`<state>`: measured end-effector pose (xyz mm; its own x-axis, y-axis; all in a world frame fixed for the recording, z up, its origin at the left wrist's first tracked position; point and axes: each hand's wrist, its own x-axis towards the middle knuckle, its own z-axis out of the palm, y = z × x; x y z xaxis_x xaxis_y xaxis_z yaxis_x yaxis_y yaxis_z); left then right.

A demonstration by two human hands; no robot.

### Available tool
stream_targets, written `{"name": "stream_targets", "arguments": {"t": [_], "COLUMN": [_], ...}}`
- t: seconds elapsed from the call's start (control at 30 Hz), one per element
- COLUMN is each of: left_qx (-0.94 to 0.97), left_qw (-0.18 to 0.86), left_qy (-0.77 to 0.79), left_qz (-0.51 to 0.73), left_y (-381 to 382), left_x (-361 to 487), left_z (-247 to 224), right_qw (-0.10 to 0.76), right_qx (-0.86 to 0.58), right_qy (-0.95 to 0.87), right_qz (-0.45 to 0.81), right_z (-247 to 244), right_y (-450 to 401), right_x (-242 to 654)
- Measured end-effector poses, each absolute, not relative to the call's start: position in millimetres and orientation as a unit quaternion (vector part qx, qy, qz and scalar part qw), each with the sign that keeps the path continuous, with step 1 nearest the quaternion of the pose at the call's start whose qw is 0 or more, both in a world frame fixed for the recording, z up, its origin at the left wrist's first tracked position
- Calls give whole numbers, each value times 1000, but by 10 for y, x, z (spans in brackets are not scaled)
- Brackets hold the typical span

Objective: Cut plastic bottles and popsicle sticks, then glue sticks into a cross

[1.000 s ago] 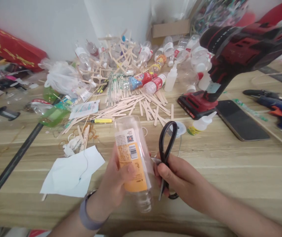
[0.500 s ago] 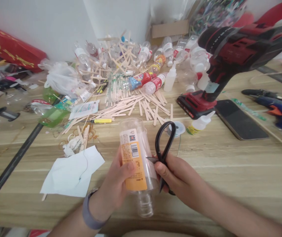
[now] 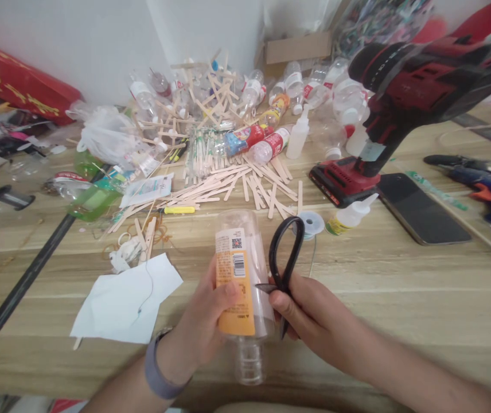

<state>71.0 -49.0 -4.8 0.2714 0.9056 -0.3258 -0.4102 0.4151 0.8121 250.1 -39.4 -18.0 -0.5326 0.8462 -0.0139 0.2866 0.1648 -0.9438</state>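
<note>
A clear plastic bottle (image 3: 257, 321) with an orange and white label (image 3: 236, 312) is held neck down in my left hand (image 3: 211, 310), thumb pressed on the label. My right hand (image 3: 310, 304) is closed round a pair of black-handled scissors (image 3: 286, 252). One pointed blade reaches left to the bottle's side by the label's edge; the other points down beside the bottle. I cannot tell whether the blade has pierced the plastic. Part of the scissors is hidden by my right fingers.
Wooden sticks (image 3: 228, 183) and several plastic bottles (image 3: 252, 92) are heaped at the back. To the right stand a red-black drill (image 3: 400, 103), a glue bottle (image 3: 351, 215), a phone (image 3: 421, 209) and a glue gun (image 3: 486, 186). White paper (image 3: 120, 304) lies left, a thread spool (image 3: 312, 225) beyond the scissors.
The bottle has shifted slightly right and is turned a little more upright in my left hand. The scissors stay against its side, their upper handle a little lower.
</note>
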Motion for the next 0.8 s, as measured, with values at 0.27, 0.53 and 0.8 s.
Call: {"name": "stream_targets", "arguments": {"t": [0.27, 0.53, 0.8], "left_qx": [228, 151, 138], "left_qw": [767, 778, 796], "left_qy": [385, 426, 414], "left_qz": [460, 437, 420], "left_y": [-456, -388, -350], "left_x": [656, 596, 587], "left_z": [-85, -87, -54], "right_qw": [266, 319, 281], "right_qx": [-364, -362, -353], "right_qy": [-723, -864, -889], "right_qz": [524, 146, 84], "right_z": [-48, -42, -109], "right_y": [-296, -153, -109], "right_x": [2602, 2687, 2755]}}
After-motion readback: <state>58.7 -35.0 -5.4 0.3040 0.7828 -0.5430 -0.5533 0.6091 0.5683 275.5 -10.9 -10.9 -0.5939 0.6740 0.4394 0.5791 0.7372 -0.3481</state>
